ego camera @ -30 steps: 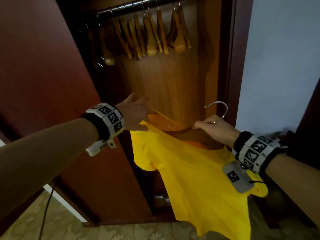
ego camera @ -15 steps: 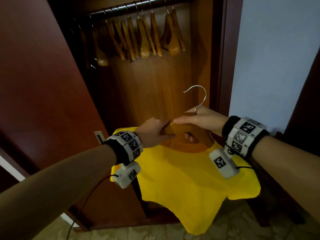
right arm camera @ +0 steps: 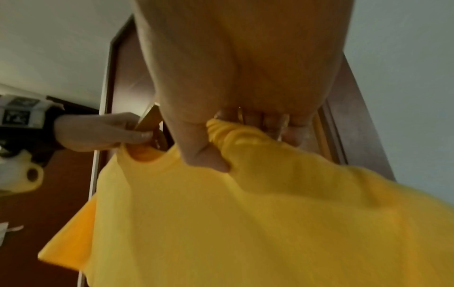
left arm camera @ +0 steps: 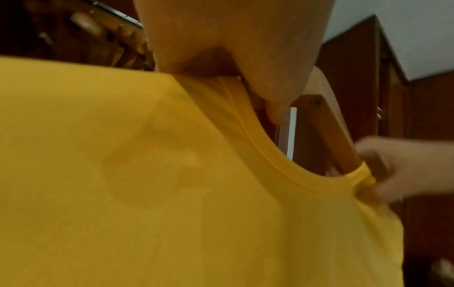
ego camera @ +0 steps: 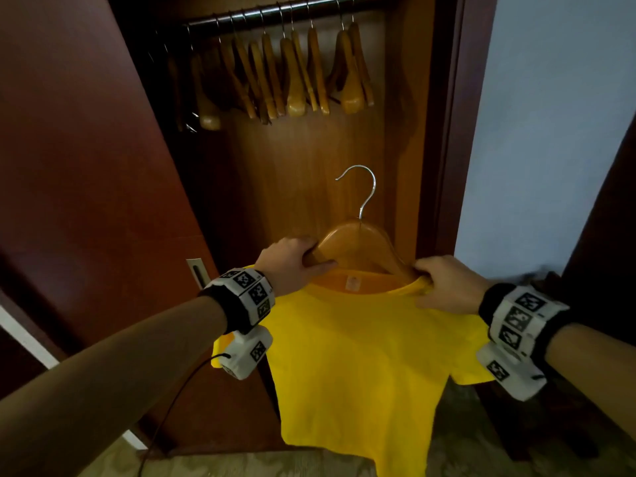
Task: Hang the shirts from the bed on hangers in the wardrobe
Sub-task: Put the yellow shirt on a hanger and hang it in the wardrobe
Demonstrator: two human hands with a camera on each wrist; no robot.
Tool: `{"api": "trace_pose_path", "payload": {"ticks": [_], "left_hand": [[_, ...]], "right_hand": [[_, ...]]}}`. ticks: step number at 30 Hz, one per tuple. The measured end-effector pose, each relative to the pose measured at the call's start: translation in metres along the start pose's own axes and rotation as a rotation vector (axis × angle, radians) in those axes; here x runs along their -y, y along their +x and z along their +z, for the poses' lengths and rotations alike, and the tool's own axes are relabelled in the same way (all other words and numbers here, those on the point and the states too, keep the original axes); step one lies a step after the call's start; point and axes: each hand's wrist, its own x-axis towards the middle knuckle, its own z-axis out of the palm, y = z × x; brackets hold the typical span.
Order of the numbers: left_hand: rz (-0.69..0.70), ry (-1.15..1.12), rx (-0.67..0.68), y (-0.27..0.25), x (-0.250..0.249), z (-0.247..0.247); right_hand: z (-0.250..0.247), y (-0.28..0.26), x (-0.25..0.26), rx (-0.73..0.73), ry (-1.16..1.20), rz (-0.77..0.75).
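A yellow T-shirt [ego camera: 361, 356] hangs on a wooden hanger [ego camera: 358, 244] with a steel hook, held up in front of the open wardrobe. My left hand [ego camera: 296, 263] grips the hanger's left arm at the shirt's collar; the left wrist view shows the left hand [left arm camera: 248, 64] curled round the wood above the yellow T-shirt [left arm camera: 147, 184]. My right hand [ego camera: 444, 285] pinches the collar and the hanger's right arm together. The right wrist view shows the right hand [right arm camera: 221, 139] bunching the yellow T-shirt [right arm camera: 270, 223]. The hook stands upright, below the rail.
The wardrobe rail [ego camera: 275, 13] runs across the top and carries several bare wooden hangers [ego camera: 285, 74]. The dark red wardrobe door [ego camera: 86, 166] stands open on the left. A pale wall [ego camera: 550, 132] is on the right. Patterned carpet lies below.
The shirt and hanger turned square to me and the hook rose upright. My hands moved apart to the hanger's two arms, the right one sliding from the hook down to the collar.
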Motion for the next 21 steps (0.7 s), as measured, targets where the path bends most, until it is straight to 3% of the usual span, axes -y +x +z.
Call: {"api": "trace_pose_path", "payload": {"ticks": [3,7,10,15,21], "left_hand": [[-0.076,-0.146,-0.019,-0.002,0.002,0.007],[-0.051,-0.236,-0.072,-0.001,0.003,0.013],[-0.034,-0.269,-0.128,0.0,0.005,0.013],[-0.063,-0.274,-0.209,0.004,-0.001,0.011],[0.005,-0.241,-0.143,0.017,-0.002,0.009]], "right_hand": [[0.002,-0.002,-0.009,-0.041,-0.027,-0.015],[-0.003,0.0,-0.009,-0.191,-0.01,-0.092],[-0.01,-0.001,-0.014,-0.151,0.044,-0.04],[-0.009,-0.002,-0.013,-0.149,0.319,-0.172],[-0.03,-0.009,-0.02,0.047,-0.003,-0.115]]}}
